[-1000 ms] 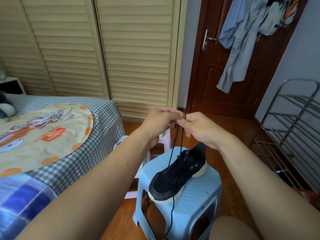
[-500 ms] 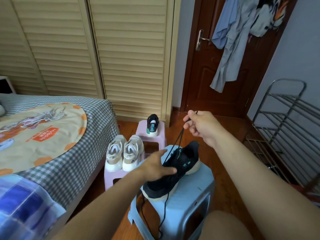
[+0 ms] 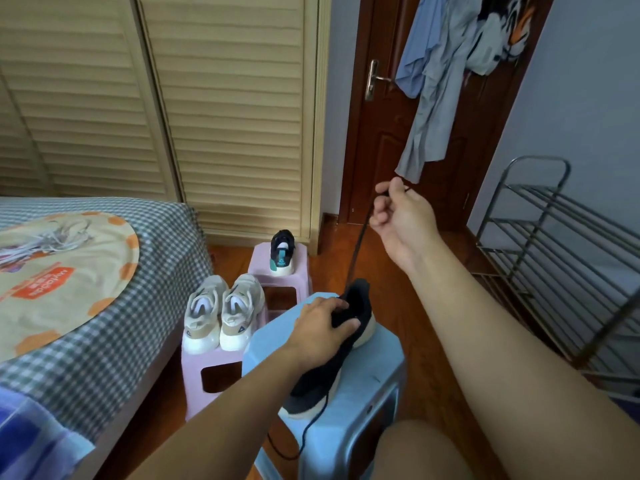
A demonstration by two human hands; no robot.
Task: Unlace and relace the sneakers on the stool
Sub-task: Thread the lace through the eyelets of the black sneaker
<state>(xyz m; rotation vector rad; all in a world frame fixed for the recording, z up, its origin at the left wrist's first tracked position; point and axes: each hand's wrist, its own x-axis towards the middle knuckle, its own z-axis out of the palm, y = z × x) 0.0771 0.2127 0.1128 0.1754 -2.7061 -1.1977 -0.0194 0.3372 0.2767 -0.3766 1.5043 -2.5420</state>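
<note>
Your left hand [image 3: 320, 327] grips the black sneaker [image 3: 341, 351] around its middle, holding it on the blue stool [image 3: 367, 386]. Your right hand [image 3: 401, 216] is raised above it, fingers curled, pinching the black lace [image 3: 356, 251] taut from the shoe's collar; another lace end dangles over the stool's front

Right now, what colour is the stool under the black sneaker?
Light blue stool, seen in the head view.

four sneakers [image 3: 332, 362], three stools [image 3: 360, 386], two hands [image 3: 320, 327]
</note>
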